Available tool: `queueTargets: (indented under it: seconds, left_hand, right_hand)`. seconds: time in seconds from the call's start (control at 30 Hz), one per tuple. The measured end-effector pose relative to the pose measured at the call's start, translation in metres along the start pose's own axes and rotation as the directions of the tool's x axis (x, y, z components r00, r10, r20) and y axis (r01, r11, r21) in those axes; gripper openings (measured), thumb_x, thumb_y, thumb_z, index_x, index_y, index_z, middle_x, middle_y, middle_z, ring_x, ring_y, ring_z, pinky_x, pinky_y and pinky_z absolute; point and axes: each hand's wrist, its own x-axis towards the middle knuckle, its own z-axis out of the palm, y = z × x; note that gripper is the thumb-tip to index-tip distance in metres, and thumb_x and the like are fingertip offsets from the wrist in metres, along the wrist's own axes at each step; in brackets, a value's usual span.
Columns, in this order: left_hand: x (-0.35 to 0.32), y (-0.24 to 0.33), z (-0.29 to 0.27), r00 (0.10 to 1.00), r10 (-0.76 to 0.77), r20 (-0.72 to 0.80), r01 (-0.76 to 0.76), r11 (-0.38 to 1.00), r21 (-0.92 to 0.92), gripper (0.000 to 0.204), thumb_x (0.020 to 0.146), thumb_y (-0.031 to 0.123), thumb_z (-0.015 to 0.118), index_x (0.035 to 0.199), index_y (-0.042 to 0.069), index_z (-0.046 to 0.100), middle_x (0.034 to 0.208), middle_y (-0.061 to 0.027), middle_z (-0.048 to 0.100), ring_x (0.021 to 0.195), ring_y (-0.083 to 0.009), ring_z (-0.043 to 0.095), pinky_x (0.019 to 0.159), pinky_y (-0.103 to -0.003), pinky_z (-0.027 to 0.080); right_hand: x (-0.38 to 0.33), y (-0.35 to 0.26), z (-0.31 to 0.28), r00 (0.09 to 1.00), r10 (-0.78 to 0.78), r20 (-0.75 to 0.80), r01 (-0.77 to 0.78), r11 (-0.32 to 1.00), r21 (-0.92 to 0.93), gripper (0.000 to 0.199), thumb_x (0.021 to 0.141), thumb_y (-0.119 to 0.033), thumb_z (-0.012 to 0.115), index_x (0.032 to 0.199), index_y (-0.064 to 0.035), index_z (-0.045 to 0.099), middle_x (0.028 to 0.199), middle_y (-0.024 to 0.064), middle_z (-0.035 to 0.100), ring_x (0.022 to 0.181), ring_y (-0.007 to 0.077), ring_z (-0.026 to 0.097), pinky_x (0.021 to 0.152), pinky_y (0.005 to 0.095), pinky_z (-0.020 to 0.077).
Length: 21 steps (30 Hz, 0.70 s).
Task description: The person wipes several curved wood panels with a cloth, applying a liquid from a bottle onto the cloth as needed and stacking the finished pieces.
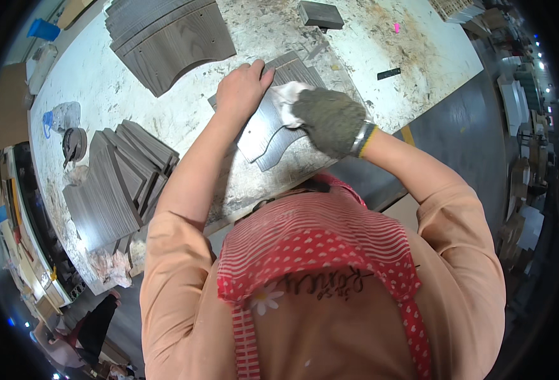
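A grey wood-grain panel (pixel 265 130) with a curved cutout lies on the worn white table in front of me. My left hand (pixel 241 92), bare, rests on its upper left part with the fingers stretched out and pressing down. My right hand (pixel 333 120) wears a dark grey-green work glove. It is closed around a white cloth (pixel 288 101), pressed against the panel's face; the fingertips are partly hidden by the cloth. Beyond both hands, another grey strip (pixel 300 68) shows at the panel's far edge.
Stacked curved panels (pixel 184 47) lie at the far left; more cut panels (pixel 118 183) lean together at the near left. Beside them are a dark tape roll (pixel 74 144) and a clear plastic bottle (pixel 67 117). A dark block (pixel 320 14) sits at the back. The table's edge (pixel 431 101) runs along the right.
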Motion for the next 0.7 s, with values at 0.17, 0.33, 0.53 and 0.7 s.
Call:
queueTargets:
  seconds: [0.17, 0.33, 0.53, 0.7]
  left_hand:
    - [0.001, 0.003, -0.006, 0.998, -0.006, 0.063, 0.007, 1.000, -0.011, 0.037, 0.093, 0.043, 0.047, 0.101, 0.008, 0.059, 0.085, -0.0172, 0.065, 0.080, -0.0355, 0.063, 0.068, -0.046, 0.050]
    - [0.004, 0.007, -0.009, 0.994, -0.034, 0.102, 0.038, 0.999, -0.032, 0.038, 0.093, 0.044, 0.046, 0.101, 0.009, 0.059, 0.088, -0.0167, 0.065, 0.086, -0.0352, 0.062, 0.071, -0.045, 0.049]
    - [0.000, 0.006, -0.006, 0.992, -0.043, 0.118, 0.043, 0.999, 0.006, 0.039, 0.093, 0.044, 0.046, 0.105, 0.009, 0.059, 0.090, -0.0163, 0.065, 0.087, -0.0355, 0.062, 0.072, -0.045, 0.049]
    - [0.005, 0.002, -0.001, 0.998, 0.059, 0.017, -0.059, 0.998, 0.016, 0.037, 0.092, 0.043, 0.049, 0.094, 0.008, 0.060, 0.078, -0.0158, 0.064, 0.076, -0.0339, 0.064, 0.064, -0.044, 0.051]
  right_hand:
    - [-0.028, 0.034, -0.009, 0.949, 0.276, 0.151, -0.286, 0.957, 0.047, 0.041, 0.077, -0.018, 0.062, 0.115, -0.0040, 0.060, 0.118, 0.0191, 0.059, 0.111, 0.0337, 0.055, 0.097, 0.0400, 0.0431]
    - [-0.015, 0.019, -0.005, 0.988, 0.151, 0.031, -0.151, 0.988, 0.010, 0.036, 0.077, -0.020, 0.061, 0.111, -0.0058, 0.062, 0.115, 0.0191, 0.060, 0.109, 0.0344, 0.056, 0.097, 0.0404, 0.0430]
    - [-0.049, 0.056, -0.028, 0.871, 0.428, 0.242, -0.442, 0.897, 0.006, 0.029, 0.084, -0.025, 0.056, 0.104, -0.0049, 0.063, 0.104, 0.0180, 0.061, 0.099, 0.0320, 0.059, 0.088, 0.0402, 0.0461]
    - [-0.002, 0.010, -0.013, 0.991, 0.000, -0.137, 0.002, 1.000, 0.017, 0.029, 0.088, -0.020, 0.050, 0.109, -0.0028, 0.059, 0.105, 0.0166, 0.061, 0.098, 0.0305, 0.059, 0.088, 0.0396, 0.0461]
